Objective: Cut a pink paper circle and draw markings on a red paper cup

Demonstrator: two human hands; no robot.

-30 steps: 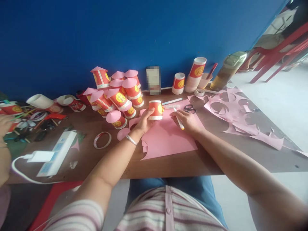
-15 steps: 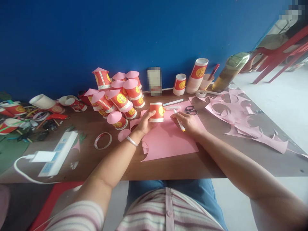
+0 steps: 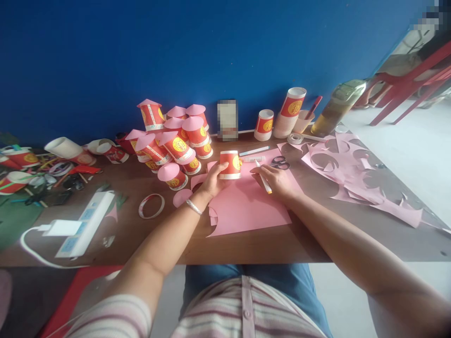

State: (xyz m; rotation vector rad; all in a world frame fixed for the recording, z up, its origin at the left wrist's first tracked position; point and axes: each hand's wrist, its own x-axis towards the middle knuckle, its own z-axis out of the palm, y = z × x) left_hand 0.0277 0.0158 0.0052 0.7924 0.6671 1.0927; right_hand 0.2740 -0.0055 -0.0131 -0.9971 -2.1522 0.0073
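Observation:
My left hand [image 3: 210, 180] grips an upside-down red paper cup [image 3: 230, 164] and holds it down on a pink paper sheet [image 3: 246, 202] in the middle of the wooden table [image 3: 148, 234]. My right hand [image 3: 278, 179] is closed round a white pen [image 3: 262, 176], whose tip points at the paper just right of the cup. A silver bangle sits on my left wrist.
A pile of red cups with pink cone lids [image 3: 172, 138] lies behind my left hand. Scissors [image 3: 280, 162], markers [image 3: 252, 151], tape rolls [image 3: 151, 205], stacked cups [image 3: 289, 111] and a bottle [image 3: 334, 107] stand around. Cut pink scraps [image 3: 355, 176] spread right; a power strip [image 3: 86, 224] lies left.
My hands have hardly moved; the cup and pen stay in place. Another person's hand at the far left edge has left the view.

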